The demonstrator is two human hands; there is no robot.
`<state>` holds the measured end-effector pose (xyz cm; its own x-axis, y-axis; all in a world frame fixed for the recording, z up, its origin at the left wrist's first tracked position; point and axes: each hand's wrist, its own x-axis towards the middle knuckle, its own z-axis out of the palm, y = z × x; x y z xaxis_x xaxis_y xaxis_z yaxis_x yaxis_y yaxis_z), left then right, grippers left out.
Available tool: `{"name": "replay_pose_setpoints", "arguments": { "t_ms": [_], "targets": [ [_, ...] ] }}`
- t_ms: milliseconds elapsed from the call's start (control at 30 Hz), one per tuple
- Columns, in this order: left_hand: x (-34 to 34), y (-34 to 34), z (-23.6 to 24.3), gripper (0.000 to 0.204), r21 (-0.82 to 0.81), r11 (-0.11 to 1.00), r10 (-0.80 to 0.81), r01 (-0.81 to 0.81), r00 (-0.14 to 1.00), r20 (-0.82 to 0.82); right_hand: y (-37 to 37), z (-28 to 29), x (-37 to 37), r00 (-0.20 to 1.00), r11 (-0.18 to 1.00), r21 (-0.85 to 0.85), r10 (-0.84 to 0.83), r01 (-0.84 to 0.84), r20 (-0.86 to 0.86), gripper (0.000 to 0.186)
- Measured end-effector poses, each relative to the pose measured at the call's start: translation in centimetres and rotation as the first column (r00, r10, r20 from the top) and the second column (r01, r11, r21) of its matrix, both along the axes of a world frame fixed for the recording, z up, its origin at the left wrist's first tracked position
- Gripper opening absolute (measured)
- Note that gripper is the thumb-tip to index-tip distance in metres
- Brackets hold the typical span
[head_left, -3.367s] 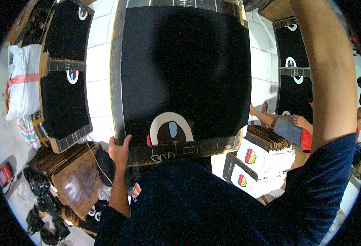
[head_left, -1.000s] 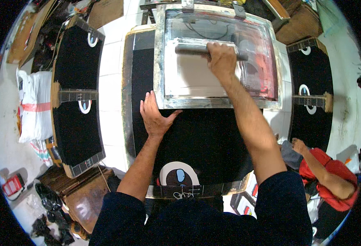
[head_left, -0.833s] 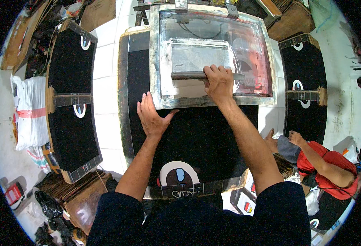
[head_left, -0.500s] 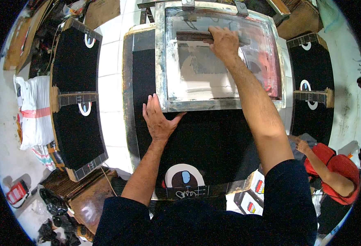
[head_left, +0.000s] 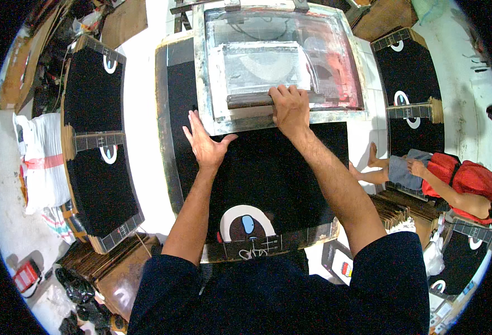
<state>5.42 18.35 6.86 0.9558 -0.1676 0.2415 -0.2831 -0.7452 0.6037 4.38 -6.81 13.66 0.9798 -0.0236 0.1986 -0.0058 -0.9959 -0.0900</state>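
A screen-printing frame [head_left: 360, 72] with pale ink and red stains on its mesh lies over the far part of a black board [head_left: 262, 173]. My right hand [head_left: 290, 109] grips a dark squeegee [head_left: 246, 100] low on the mesh. My left hand [head_left: 207, 142] has its fingers spread and its thumb out beside the frame's near left corner. Near me on the board is a printed eye shape [head_left: 248, 223], cream, dark brown and light blue.
Similar printed boards [head_left: 92, 184] stand left and right. A co-worker in red [head_left: 475, 181] sits at the right, legs outstretched. Cardboard stacks [head_left: 106, 279] and a white sack [head_left: 44, 184] lie left. More cardboard [head_left: 380, 17] is at the back right.
The screen frame now covers the board's far part, unlike 3.4 seconds ago. Since half a second ago my right hand has drawn the squeegee from the mesh's upper part toward me.
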Motion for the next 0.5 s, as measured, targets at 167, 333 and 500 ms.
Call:
{"name": "replay_pose_setpoints", "arguments": {
  "t_ms": [167, 333, 500],
  "targets": [
    [-0.4, -0.6, -1.1, 0.117, -0.185, 0.983, 0.011, 0.018, 0.988, 0.151, -0.3, 0.5, -0.3, 0.993, 0.997, 0.048, 0.047, -0.052, 0.111, 0.028],
    [-1.1, -0.7, -1.8, 0.108, -0.397, 0.915, 0.019, 0.065, 0.979, 0.204, -1.7, 1.3, 2.0, 0.996, 0.993, 0.11, 0.019, -0.028, 0.082, 0.03],
    [-0.9, -0.6, -1.8, 0.106, -0.34, 0.938, 0.029, 0.064, 0.965, 0.261, -3.2, 3.3, 5.1, 0.993, 0.982, 0.149, 0.113, -0.114, 0.016, 0.036]
  ]
}}
